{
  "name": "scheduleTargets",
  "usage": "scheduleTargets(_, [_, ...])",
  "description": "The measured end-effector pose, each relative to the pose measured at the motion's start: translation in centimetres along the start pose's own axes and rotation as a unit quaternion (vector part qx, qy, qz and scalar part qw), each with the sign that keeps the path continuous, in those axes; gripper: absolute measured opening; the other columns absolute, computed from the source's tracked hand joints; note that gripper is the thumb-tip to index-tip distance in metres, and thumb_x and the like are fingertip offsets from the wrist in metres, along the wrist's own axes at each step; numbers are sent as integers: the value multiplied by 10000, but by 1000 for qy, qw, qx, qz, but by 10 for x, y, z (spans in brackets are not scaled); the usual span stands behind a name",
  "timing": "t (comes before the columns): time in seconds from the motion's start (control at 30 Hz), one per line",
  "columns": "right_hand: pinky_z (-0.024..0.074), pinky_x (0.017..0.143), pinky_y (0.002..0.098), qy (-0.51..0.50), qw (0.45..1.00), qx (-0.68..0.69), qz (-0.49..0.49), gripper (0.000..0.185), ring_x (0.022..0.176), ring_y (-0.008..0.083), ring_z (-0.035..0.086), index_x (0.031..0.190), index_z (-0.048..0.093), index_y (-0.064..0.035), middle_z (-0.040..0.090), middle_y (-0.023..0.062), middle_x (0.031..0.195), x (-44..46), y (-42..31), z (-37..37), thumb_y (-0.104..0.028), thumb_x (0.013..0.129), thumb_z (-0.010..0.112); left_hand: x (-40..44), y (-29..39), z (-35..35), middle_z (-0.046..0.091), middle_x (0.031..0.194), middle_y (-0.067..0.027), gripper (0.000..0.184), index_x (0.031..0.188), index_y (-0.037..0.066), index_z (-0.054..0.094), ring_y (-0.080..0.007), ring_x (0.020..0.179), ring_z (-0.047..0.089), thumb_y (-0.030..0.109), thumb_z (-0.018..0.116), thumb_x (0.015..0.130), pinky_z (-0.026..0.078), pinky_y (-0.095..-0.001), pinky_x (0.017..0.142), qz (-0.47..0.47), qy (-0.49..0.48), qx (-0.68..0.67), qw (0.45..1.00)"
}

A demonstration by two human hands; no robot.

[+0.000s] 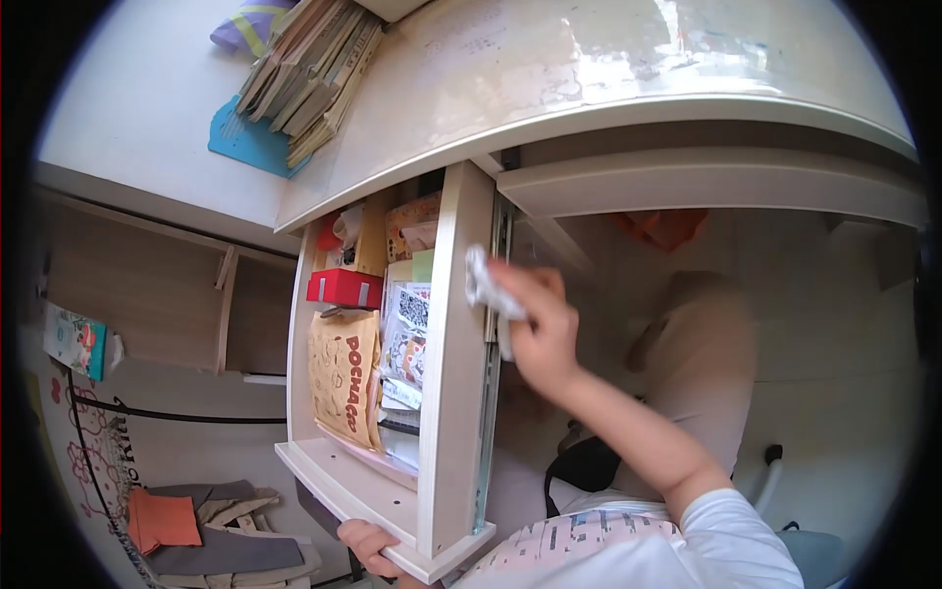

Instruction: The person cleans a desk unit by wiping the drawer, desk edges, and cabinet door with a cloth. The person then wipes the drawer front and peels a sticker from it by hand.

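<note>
A pale wooden drawer (456, 393) is pulled out from under the desk. My left hand (368, 547) has its fingers curled over the lower front edge of the drawer. On the right side of the drawer, near its metal slide rail, my right hand (543, 329) grips a crumpled white wipe (481, 283), perhaps paper or cloth. Inside the drawer lie a brown Pochacco bag (343, 378), a red box (343, 289) and several printed packets (405, 334).
A stack of books (314, 74) rests on a blue board (240, 137) upon the white desktop (471, 79). Beside it is a purple item (245, 27). Folded clothes (231, 535) and an orange piece (162, 520) sit lower left. A tissue pack (74, 341) is at far left.
</note>
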State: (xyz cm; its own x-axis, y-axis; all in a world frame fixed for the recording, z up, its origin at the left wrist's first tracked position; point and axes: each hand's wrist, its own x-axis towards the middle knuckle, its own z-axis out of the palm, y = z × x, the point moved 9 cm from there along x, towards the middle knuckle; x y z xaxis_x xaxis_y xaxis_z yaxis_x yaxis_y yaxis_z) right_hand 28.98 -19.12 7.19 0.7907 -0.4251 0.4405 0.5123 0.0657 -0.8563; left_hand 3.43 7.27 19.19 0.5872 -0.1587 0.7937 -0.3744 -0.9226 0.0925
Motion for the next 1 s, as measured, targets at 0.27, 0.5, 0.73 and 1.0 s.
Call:
scheduleTargets(0.27, [526,859,347,26,999,-27,27,613,934,298,606,1176,725,-161,710,57,1202,2,7,-6,156,699,506,9,8,5,379,665,-27,315,684,127,410,-212,716,400,332,398,923,366,-355,722,-26,10,28,999])
scheduleTargets(0.5, [535,877,344,1,1000,-18,-5,559,1042,285,662,1143,732,-105,701,118,1183,18,-10,-25,182,713,519,8,7,4,389,670,-23,318,679,130,398,-211,747,399,308,388,942,370,-364,743,-41,34,-18,998])
scheduleTargets(0.73, [526,757,338,-6,999,-40,22,480,868,286,632,1160,719,-107,609,112,1002,41,3,2,101,765,542,7,5,2,405,673,-24,335,668,125,412,-216,751,405,306,361,945,376,-369,754,-52,17,-16,998])
scheduleTargets(1.0, [524,872,455,-199,974,57,-88,475,944,321,613,1089,758,-87,634,105,1062,-131,-76,2,39,633,710,2,2,3,437,697,-34,402,670,125,446,-223,786,436,344,294,971,403,-373,764,-53,12,-10,998])
